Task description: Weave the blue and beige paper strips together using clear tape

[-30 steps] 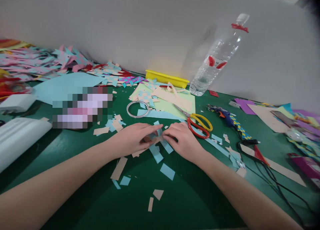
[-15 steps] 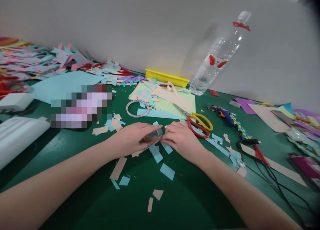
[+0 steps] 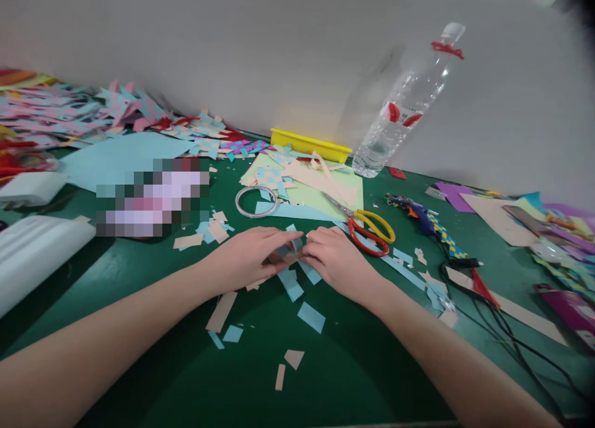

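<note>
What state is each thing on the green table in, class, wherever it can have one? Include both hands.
Left hand: curled, holding the paper.
Right hand: fingers drawn together at the paper.
Blue-and-beige paper: bent, partly hidden.
Scissors: laid down, handles apart; blade gap unclear.
Bottle: capped, slanting in this view.
Silvery ring: lying flat.
Green table: strewn with scraps.
</note>
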`<state>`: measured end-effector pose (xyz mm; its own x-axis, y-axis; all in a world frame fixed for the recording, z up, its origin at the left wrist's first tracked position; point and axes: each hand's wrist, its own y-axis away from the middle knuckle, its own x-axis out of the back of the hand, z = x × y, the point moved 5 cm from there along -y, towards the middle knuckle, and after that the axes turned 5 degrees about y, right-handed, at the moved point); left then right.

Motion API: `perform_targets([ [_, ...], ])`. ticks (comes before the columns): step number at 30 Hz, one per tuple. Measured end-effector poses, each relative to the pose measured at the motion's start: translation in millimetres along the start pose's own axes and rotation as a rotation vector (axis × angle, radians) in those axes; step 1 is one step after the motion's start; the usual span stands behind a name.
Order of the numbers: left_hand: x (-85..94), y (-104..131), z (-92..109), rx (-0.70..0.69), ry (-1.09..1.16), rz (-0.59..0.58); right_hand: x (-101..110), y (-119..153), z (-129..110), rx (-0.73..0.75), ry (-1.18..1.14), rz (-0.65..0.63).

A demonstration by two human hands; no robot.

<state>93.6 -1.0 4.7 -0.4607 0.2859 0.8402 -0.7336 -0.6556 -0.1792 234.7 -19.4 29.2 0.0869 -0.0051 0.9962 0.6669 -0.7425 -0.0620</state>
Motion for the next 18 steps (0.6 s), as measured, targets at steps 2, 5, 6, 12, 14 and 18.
perform_targets([
  [2, -0.1, -0.1, -0.7, 0.005, 0.007, 0.001, 0.1, 0.2, 0.7, 0.003, -0.021, -0.003],
  [5, -0.1, -0.4, -1.1, 0.007, 0.013, 0.002, -0.2, 0.9, 2.1, 0.004, -0.043, -0.007],
  [6, -0.2, -0.5, -1.0, 0.007, 0.013, 0.000, -0.2, 1.2, 2.5, 0.005, -0.055, -0.008],
  [12, 1.2, 0.1, 0.6, -0.002, 0.010, -0.005, 1.4, 2.8, 3.8, 0.022, -0.094, -0.015],
  [14, 1.4, 0.6, 0.5, -0.006, 0.009, -0.002, 1.2, 3.2, 4.2, 0.028, -0.090, -0.021],
  [18, 0.5, 0.4, -0.4, 0.005, -0.006, -0.012, -0.7, 3.1, 3.6, 0.030, -0.034, -0.006],
])
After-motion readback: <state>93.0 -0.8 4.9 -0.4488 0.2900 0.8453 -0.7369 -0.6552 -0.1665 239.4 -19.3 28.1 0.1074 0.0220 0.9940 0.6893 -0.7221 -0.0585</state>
